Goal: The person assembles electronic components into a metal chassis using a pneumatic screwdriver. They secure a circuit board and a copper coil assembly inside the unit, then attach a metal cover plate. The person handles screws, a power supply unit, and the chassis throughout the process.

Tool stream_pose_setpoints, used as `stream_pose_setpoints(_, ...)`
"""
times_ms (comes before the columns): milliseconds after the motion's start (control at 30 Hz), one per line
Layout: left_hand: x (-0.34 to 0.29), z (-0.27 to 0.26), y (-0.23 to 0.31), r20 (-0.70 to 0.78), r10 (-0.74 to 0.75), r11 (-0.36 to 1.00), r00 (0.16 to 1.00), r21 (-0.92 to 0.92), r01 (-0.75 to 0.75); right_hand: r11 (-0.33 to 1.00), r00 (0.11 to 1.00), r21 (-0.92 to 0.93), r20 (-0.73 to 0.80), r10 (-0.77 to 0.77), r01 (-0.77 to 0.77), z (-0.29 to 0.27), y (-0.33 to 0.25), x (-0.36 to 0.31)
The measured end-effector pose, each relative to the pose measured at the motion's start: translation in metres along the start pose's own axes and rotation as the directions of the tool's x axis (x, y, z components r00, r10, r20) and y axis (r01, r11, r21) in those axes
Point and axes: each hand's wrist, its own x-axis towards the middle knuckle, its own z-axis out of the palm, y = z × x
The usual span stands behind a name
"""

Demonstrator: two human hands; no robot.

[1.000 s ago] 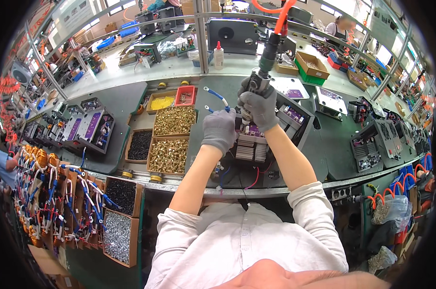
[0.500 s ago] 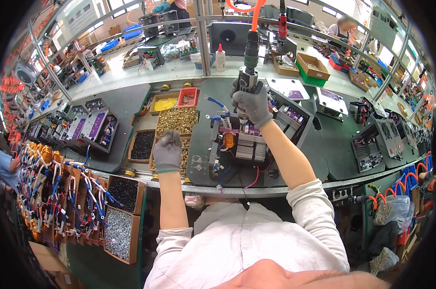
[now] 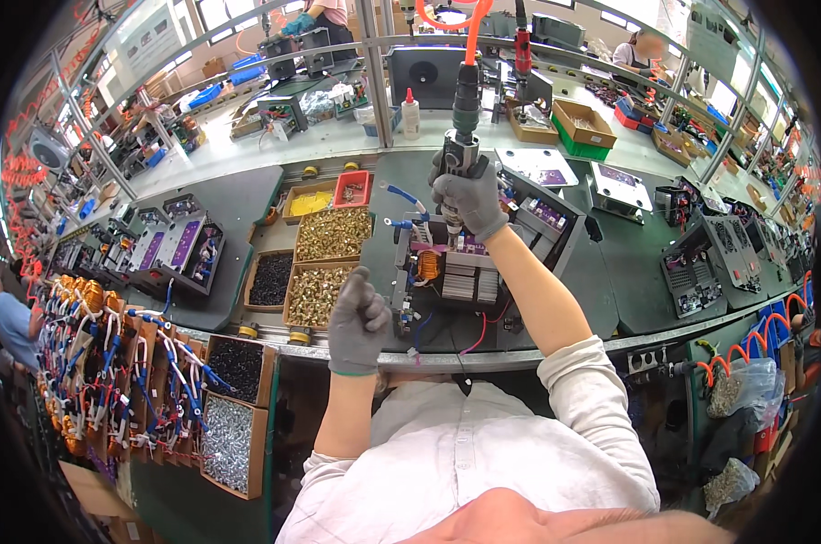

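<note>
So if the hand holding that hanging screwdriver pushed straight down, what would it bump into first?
The right hand grips the screwdriver pointing down. Its tip would likely meet the purple circuit board on the grey assembly first. Depth is hard to judge here, so the tip may already be touching it.

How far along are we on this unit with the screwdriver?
Done: the unit sits on the bench with its purple board and copper coil in place. In hand: the right hand holds the pneumatic screwdriver upright over the board; the left hand, fingers curled, is beside the brass screw tray. Left: the loose blue wires.
</note>
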Motion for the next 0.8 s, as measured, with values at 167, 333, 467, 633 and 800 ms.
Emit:
stream_pose_setpoints(167, -0.014, 0.017, -0.007, 0.014, -0.115, 0.993, 0.993, 0.0, 0.115, 0.998, 1.0, 0.056, -0.017, 0.021, -0.02, 0.0, 0.0, 0.0)
stream_pose_setpoints(333, -0.02, 0.031, -0.014, -0.005, -0.138, 0.988, 0.99, 0.068, 0.138, 0.997, 0.998, 0.072, -0.046, 0.037, -0.034, -0.001, -0.003, 0.0)
stream_pose_setpoints(467, -0.018, 0.03, -0.024, -0.001, -0.246, 0.969, 0.969, 0.028, 0.246, 0.998, 0.993, 0.048, -0.112, -0.043, 0.048, -0.004, -0.002, 0.002)
stream_pose_setpoints(633, -0.016, 0.028, -0.043, -0.04, -0.263, 0.965, 0.964, -0.018, 0.262, 0.813, 0.974, 0.538, 0.085, 0.209, -0.222, -0.015, -0.033, -0.046)
stream_pose_setpoints(800, -0.006, 0.054, -0.064, 0.069, -0.413, 0.909, 0.908, -0.029, 0.415, 0.756, 0.928, 0.585, 0.016, -0.371, 0.292, -0.004, -0.092, -0.117)
